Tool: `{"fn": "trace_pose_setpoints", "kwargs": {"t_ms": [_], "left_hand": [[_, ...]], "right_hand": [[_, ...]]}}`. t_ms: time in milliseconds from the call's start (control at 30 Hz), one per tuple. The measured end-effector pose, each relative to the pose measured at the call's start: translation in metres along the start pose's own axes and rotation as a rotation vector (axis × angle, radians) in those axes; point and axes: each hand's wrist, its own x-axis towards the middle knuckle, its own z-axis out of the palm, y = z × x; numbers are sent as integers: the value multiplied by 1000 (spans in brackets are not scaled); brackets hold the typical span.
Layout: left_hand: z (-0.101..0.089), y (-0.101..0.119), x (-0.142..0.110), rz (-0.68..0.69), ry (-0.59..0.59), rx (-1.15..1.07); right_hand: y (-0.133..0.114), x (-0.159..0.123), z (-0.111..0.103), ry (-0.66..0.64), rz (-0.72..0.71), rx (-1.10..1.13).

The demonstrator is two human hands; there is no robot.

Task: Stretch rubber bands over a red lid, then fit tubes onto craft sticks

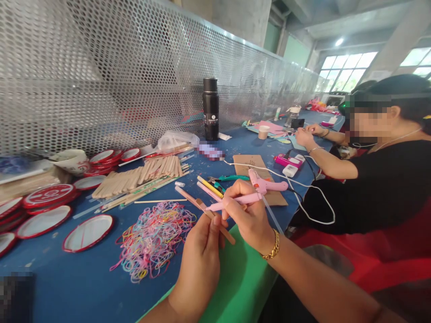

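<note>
The wooden stick [228, 235] is in front of the person, above the near part of the blue counter [84, 280], in the left hand [200, 255]. This hand is narrow, with the thumb pressing the stick against the fingers around its middle; both ends remain free, probably so that the grip is steady and the upper face is open to the pen. The right hand [247, 220] holds a pink pen [251, 198] in the manner of writing, with the tip at the upper part of the stick. Whether the tip really touches the wood, I cannot tell.

Below the hands lies a green sheet [239, 273], which perhaps protects the surface. Just beyond are a yellow pen [210, 186] and other pens, seemingly kept near for easy exchange. A pink glue gun [269, 185] is on brown cardboard [247, 163], maybe to keep glue away from the counter.

To the left, colourful elastic loops [155, 237] make a loose heap, and behind it many wooden sticks [134, 179] lie side by side, perhaps for simple picking. Red-rimmed lids [88, 233] are farther left. A black bottle [211, 114] stands upright near the perforated panel [151, 85], well apart from the hands.
</note>
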Motion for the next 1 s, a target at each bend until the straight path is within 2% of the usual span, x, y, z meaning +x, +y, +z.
{"fn": "trace_pose_setpoints", "kwargs": {"t_ms": [167,333,500,667,867,1000], "left_hand": [[1,1,-1,-26,15,-11],[1,1,-2,-1,4,-19],[0,-1,-1,-25,1,-17],[0,-2,1,3,-2,-1],[-1,-3,-2,6,12,30],[0,-2,-3,28,6,21]], "right_hand": [[2,0,-2,72,8,-46],[-1,0,-1,6,0,-9],[0,0,-1,64,-1,-64],[-1,-1,0,-8,27,19],[2,-1,-2,51,4,-55],[3,-2,-2,-8,0,2]]}}
